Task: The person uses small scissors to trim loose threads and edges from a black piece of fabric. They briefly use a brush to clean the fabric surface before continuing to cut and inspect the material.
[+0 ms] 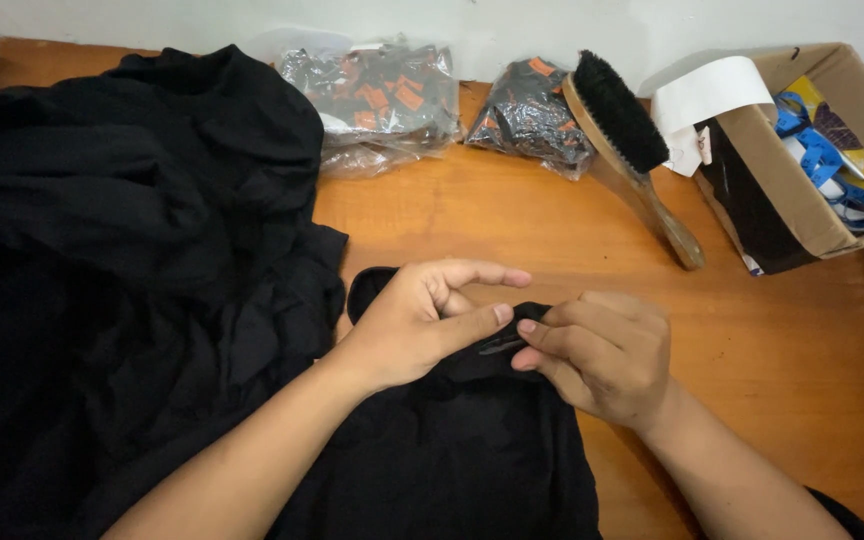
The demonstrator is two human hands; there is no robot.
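Both hands meet over the black cloth (pixel 452 450) lying on the wooden table (pixel 512 230): the left hand (pixel 422 325) pinches its raised edge, and the right hand (pixel 597 355) grips a small dark tool (pixel 502 346), seemingly trimming a thread. A careful, tiny snip looks due. Brush (pixel 620 130) and box (pixel 802 180) sit beyond.

Bright, even light from above; soft shadows only, faint under the brush (pixel 624 140) and hands; black cloth (pixel 122 270) swallows detail, folds barely readable; glare glints on the plastic bags (pixel 377 95); wooden table (pixel 782 350) shows a mild sheen; focus sharp at centre; slight wide-angle bending toward the edges.
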